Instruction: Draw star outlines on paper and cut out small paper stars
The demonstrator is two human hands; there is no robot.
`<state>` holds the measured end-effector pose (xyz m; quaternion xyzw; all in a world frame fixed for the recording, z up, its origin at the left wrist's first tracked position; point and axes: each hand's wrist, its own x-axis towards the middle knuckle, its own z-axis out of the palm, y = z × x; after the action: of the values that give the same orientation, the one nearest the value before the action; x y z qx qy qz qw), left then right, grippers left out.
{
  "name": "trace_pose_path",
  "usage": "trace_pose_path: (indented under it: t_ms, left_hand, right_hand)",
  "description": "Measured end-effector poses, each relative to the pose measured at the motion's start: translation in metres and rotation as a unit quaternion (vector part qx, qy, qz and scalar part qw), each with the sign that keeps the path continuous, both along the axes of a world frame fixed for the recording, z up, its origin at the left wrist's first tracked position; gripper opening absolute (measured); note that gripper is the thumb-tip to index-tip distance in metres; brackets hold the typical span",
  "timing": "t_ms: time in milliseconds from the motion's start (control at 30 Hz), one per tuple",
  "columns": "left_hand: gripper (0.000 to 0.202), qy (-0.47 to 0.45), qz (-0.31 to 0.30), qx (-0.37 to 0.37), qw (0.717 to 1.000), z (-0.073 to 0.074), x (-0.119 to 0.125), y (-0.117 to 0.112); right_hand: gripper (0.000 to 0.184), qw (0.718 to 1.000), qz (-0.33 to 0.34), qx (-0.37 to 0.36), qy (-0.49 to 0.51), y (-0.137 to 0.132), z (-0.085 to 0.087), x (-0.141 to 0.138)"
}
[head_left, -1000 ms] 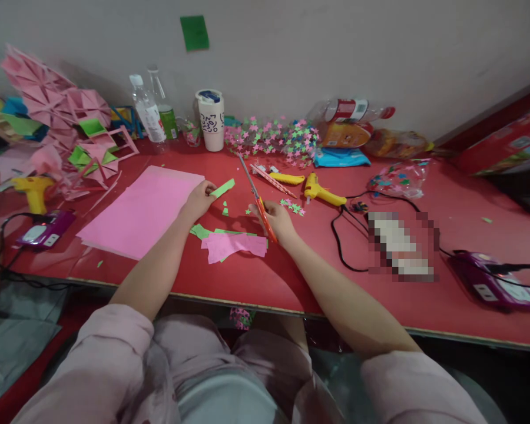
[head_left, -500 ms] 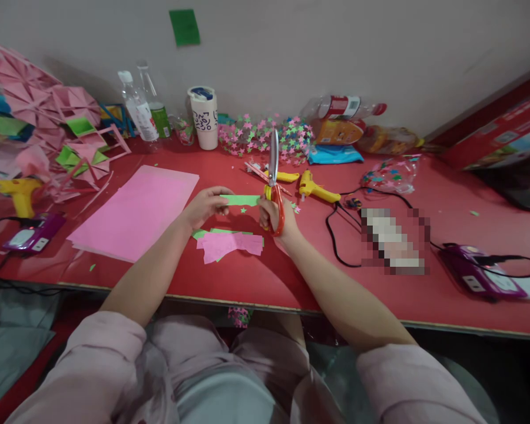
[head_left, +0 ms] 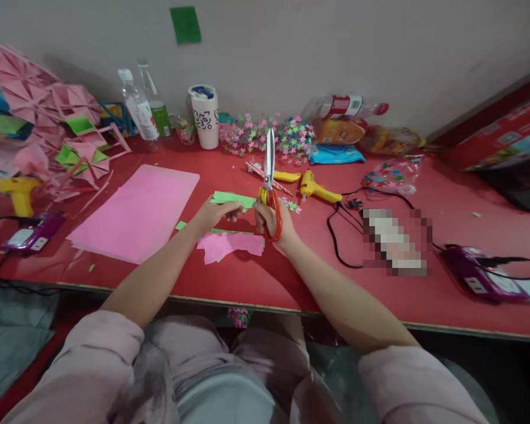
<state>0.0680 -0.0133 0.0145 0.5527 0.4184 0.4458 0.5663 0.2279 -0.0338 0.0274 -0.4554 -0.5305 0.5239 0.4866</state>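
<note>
A green paper strip stretches between my two hands above the red table. My left hand is closed on the strip near its left end, with the thumb lying along its lower edge. Red-and-yellow handled scissors point up and away in my right hand, their blades together. The fingertips of that hand also reach the strip's right end. Pink paper pieces lie over green ones just below my hands. Small green and pink paper stars lie beside my right hand.
A pink paper stack lies left. Behind stand a white cup and a pile of paper stars. Right of my hand lie a yellow glue gun and black cable. The table's front edge runs near my body.
My left hand has shifted its hold, its thumb now along the strip, which tilts slightly. A small green scrap now lies left of the pink pieces. The scissors have tipped slightly left.
</note>
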Motion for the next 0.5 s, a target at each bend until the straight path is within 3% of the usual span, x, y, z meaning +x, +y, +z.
trace_pose_path:
  t_ms: [167,333,500]
  left_hand:
    - [0.019,-0.091,0.132,0.039,0.986,0.005,-0.007,0.008]
    - [0.013,-0.202,0.282,0.031,0.938,0.01,-0.016,0.02]
    - [0.011,-0.238,0.317,0.039,0.917,0.015,-0.016,0.021]
  right_hand:
    - [0.044,0.991,0.028,-0.002,-0.131,0.001,0.003,0.006]
    - [0.048,0.953,0.066,0.024,-0.295,0.0,0.002,0.008]
    - [0.05,0.915,0.106,0.047,-0.386,-0.003,0.005,0.008]
